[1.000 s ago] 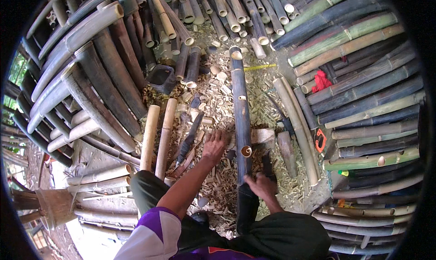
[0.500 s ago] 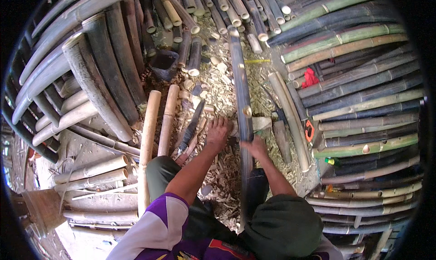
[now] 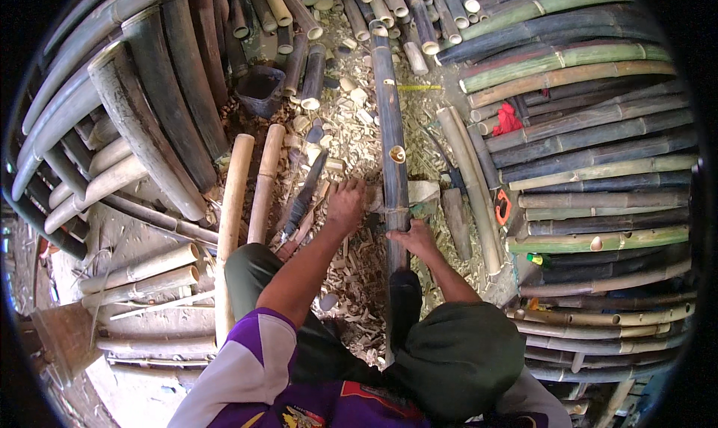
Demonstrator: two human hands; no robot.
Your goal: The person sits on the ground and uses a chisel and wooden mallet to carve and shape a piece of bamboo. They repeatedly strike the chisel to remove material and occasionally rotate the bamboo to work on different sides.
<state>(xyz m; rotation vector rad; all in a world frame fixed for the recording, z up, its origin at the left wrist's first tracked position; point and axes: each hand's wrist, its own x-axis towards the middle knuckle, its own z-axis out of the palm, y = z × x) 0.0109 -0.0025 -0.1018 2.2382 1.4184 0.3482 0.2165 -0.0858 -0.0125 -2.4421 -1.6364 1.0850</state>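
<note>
A long dark bamboo pole (image 3: 384, 114) with cut holes along its upper side runs away from me between my legs. My right hand (image 3: 417, 239) grips its near part from the right, thumb laid over the top. Just left of the pole, my left hand (image 3: 346, 205) is low over the wood shavings, its fingers stretched forward and slightly apart, nothing visible in them. Close to that hand lies a long dark tool with a wrapped middle (image 3: 305, 201). A pale block (image 3: 423, 192) lies by the pole. My dark trouser leg (image 3: 404, 297) covers the pole's near end.
Two pale bamboo lengths (image 3: 265, 185) lie to my left, beyond them a dark bucket (image 3: 259, 90). Stacked bamboo poles (image 3: 598, 241) fill the right side. An orange-handled tool (image 3: 502, 206) and a red cloth (image 3: 508, 119) rest beside the stack. Shavings (image 3: 351, 278) cover the floor.
The dark pole has rolled so its holes face up more, and it has slid slightly away from me. My right hand has shifted its hold, and my leg now covers the near end.
</note>
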